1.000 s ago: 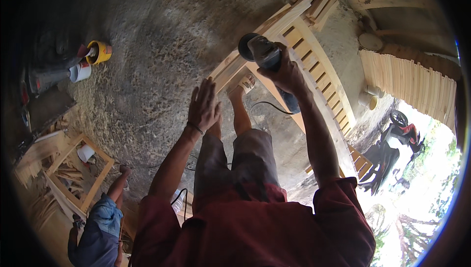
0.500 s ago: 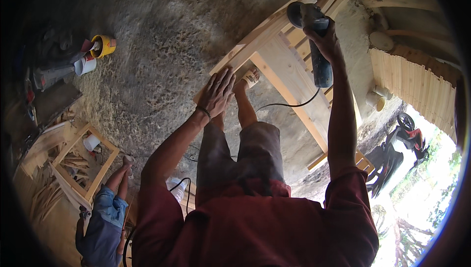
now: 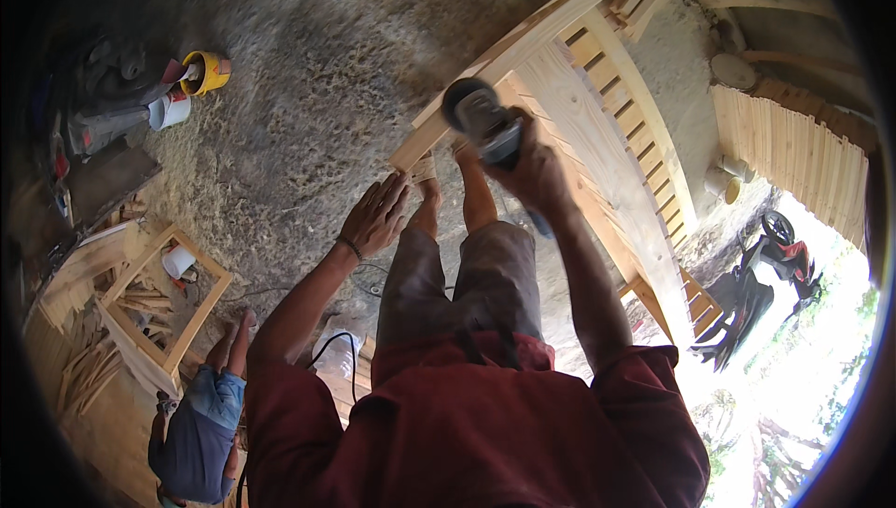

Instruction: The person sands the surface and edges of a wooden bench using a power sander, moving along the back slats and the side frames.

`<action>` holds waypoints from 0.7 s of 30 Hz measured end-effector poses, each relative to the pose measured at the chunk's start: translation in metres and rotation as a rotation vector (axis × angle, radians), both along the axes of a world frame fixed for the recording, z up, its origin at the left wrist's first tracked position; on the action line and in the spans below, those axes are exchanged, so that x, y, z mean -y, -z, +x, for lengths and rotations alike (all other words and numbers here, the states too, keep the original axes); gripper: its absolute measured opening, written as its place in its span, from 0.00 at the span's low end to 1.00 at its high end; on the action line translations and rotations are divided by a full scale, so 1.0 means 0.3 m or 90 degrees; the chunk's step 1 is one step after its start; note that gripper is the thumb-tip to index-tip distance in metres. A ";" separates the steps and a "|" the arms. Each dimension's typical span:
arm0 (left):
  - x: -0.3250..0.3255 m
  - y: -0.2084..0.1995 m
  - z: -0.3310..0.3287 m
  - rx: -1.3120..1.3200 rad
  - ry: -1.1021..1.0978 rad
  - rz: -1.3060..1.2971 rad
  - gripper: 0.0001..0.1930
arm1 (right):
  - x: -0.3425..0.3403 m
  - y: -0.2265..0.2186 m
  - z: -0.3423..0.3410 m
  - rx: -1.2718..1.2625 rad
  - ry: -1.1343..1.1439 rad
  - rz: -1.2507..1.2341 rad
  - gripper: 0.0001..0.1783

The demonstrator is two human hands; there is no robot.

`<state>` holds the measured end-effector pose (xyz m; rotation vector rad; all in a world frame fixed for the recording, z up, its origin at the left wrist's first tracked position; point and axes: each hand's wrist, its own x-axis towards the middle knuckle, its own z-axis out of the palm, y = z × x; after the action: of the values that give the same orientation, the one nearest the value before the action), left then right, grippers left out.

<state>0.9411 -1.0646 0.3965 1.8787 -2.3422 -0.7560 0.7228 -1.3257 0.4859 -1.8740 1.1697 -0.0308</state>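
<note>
My right hand (image 3: 539,170) is wrapped round the body of an angle grinder (image 3: 487,125). Its dark round disc (image 3: 459,105) is over the near end of a pale wooden rail, and I cannot tell whether it touches. That rail (image 3: 532,44) belongs to a wooden bench with a broad plank (image 3: 597,125) and slats. My left hand (image 3: 375,217) is held flat with fingers stretched, just short of the rail's near end, holding nothing. Part of the grinder's body is hidden behind my right hand and forearm.
Below my hands are my feet on a rough floor (image 3: 308,116). Yellow (image 3: 217,69) and white buckets stand at left. Another person (image 3: 201,424) is at lower left, near a wooden frame (image 3: 201,317). A motorcycle (image 3: 770,275) stands at right.
My right hand has brought the grinder left and nearer to me, toward the rail's near end. My left hand has come off the rail and moved down and left.
</note>
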 end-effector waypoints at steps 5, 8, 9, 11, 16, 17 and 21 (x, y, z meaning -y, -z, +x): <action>-0.181 -0.017 0.092 -0.016 -0.180 0.030 0.35 | -0.193 -0.038 0.097 -0.005 -0.055 0.015 0.52; -0.269 0.019 0.154 0.018 -0.350 0.006 0.37 | -0.255 -0.042 0.093 -0.018 -0.112 0.032 0.54; -0.277 0.026 0.163 0.018 -0.403 0.011 0.37 | -0.267 -0.039 0.088 -0.026 -0.136 0.041 0.55; -0.268 0.054 0.159 0.009 -0.457 -0.009 0.38 | -0.272 -0.031 0.078 -0.013 -0.157 0.018 0.52; -0.031 0.046 0.052 -0.074 -0.367 -0.103 0.39 | -0.128 -0.006 0.060 0.003 -0.101 0.017 0.53; 0.014 0.042 0.016 -0.090 -0.328 -0.118 0.39 | -0.072 -0.039 0.064 -0.035 -0.085 0.005 0.51; 0.145 -0.006 -0.127 -0.033 -0.217 -0.073 0.36 | 0.131 -0.003 -0.030 -0.102 0.024 -0.028 0.52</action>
<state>0.9031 -1.1081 0.3982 2.0980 -1.9150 -0.6100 0.7138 -1.3650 0.4868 -1.9215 1.3237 0.0745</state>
